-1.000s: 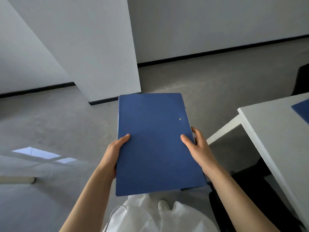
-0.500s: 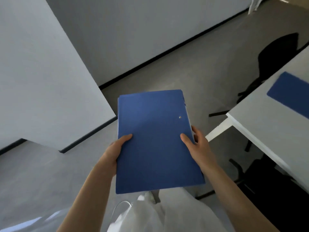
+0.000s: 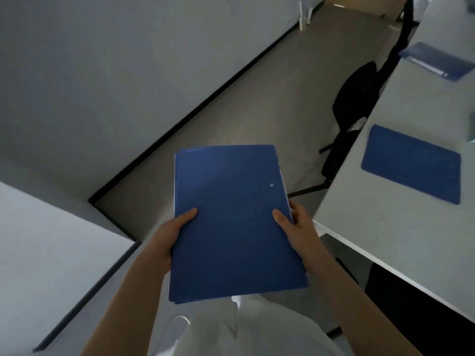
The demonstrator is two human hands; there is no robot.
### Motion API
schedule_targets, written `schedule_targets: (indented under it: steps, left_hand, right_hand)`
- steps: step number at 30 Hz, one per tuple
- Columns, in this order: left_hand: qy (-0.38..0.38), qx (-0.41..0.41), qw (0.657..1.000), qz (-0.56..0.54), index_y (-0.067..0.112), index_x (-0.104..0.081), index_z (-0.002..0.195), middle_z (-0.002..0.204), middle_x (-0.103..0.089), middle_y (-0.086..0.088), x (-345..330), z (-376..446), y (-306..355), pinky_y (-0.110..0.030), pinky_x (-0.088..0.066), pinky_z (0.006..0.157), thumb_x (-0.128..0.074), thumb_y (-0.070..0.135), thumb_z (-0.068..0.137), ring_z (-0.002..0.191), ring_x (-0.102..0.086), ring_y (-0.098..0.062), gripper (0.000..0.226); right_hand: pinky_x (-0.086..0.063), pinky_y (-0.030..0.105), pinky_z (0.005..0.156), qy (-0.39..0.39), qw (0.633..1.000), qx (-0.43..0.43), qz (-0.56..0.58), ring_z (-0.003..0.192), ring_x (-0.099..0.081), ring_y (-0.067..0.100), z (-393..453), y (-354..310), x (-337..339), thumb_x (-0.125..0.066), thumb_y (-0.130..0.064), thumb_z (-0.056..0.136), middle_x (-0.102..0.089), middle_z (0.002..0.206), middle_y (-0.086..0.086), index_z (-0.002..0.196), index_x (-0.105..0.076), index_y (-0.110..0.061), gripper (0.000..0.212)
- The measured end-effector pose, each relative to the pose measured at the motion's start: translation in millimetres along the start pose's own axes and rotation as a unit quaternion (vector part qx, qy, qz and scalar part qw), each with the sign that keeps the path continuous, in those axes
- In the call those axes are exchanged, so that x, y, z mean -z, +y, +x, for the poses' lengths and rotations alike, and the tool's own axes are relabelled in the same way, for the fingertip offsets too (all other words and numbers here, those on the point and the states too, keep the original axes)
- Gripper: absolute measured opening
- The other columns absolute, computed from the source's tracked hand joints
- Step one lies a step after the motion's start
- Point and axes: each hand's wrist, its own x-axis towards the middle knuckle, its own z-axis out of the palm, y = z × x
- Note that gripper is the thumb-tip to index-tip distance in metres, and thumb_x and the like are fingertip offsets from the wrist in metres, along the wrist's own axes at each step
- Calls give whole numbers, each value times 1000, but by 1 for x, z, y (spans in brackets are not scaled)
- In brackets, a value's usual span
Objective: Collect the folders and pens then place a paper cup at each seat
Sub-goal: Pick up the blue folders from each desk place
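I hold a stack of blue folders (image 3: 231,222) flat in front of my body, over the floor. My left hand (image 3: 171,233) grips its left edge with the thumb on top. My right hand (image 3: 295,227) grips the right edge the same way. On the white table (image 3: 359,222) to my right lies a closed blue folder (image 3: 411,163). Farther along the same table lies another blue folder (image 3: 437,63) with a pen (image 3: 428,66) resting on it. No paper cup is in view.
A black chair (image 3: 352,106) stands at the table's left side, and a second dark chair (image 3: 403,299) sits under the near edge. A white pillar (image 3: 51,265) is at my left, a white wall (image 3: 128,73) beyond it. Grey floor (image 3: 257,111) runs ahead between wall and table.
My view has swung to the right. The table now fills the right side, showing two folders and a chair. Both hands keep the same hold on the stack.
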Motion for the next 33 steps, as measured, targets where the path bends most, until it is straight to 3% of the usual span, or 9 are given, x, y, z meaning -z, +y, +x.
schedule_targets:
  steps: [4,11,18,24,28,31,33]
  left_hand:
    - [-26,-14,999,18,14,-65,114,98,-77,-9,-37,38,44,-41,-57,70,-70,36,85,82,-75,-27,37]
    - [-64,-14,997,47,14,-64,121,106,-75,-10,-87,112,110,-48,-56,82,-71,36,83,93,-73,-31,44]
    - [-109,-9,990,84,14,-63,122,108,-75,-11,-131,201,187,-48,-57,80,-73,36,82,94,-73,-32,47]
    - [-147,1,981,130,13,-61,127,112,-73,-12,-169,277,269,-49,-57,80,-73,34,80,98,-71,-35,52]
    - [-172,6,973,155,14,-62,125,111,-74,-11,-200,318,310,-48,-58,78,-72,33,83,96,-72,-34,47]
    - [-183,9,966,182,14,-62,125,111,-74,-11,-227,347,329,-51,-56,82,-74,34,81,97,-71,-34,50]
    - [-188,16,962,200,15,-62,126,112,-73,-11,-249,364,339,-52,-56,83,-76,35,78,98,-71,-35,54]
  right_hand:
    - [-55,25,67,28,1000,-3,6,95,-65,10,48,-30,16,-63,-38,89,-57,112,-13,128,-41,-31,45]
    - [-58,36,77,78,996,-31,18,98,-67,18,127,-62,36,-65,-40,87,-61,122,-2,134,-45,-22,54]
    - [-59,34,70,123,987,-70,78,92,-70,19,213,-95,42,-67,-40,86,-64,118,0,133,-47,-21,54]
    - [-60,36,73,155,977,-94,113,93,-71,20,286,-131,39,-67,-42,84,-67,116,1,128,-50,-22,51]
    - [-58,33,73,199,968,-101,117,91,-70,19,323,-147,45,-61,-42,90,-69,110,3,119,-57,-16,39]
    - [-53,34,81,231,961,-114,99,94,-67,20,342,-148,55,-45,-41,98,-69,105,5,109,-63,-11,36]
    - [-50,31,76,254,952,-135,109,86,-64,19,352,-145,67,-37,-38,102,-68,95,4,99,-64,-11,38]
